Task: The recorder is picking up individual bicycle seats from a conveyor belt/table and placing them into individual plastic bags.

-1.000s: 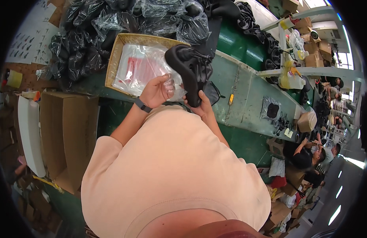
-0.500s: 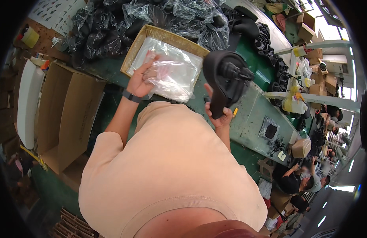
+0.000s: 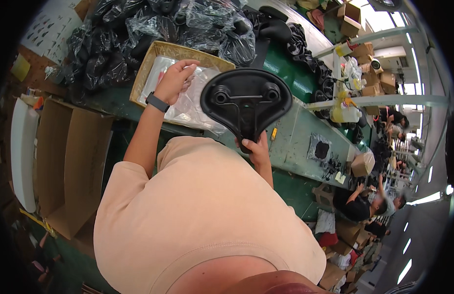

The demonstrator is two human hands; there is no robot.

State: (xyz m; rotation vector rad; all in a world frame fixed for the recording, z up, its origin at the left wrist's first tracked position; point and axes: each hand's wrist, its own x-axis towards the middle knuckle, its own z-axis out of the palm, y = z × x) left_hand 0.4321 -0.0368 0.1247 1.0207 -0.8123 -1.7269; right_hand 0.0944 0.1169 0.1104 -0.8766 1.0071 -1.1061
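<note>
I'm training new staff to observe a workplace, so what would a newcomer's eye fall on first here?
Probably the black bicycle saddle, held underside up at its narrow end by the right hand, just right of centre. Next, the left hand over clear plastic bags in a shallow cardboard tray. Beyond the tray, a heap of plastic-wrapped black items fills the upper left.
</note>
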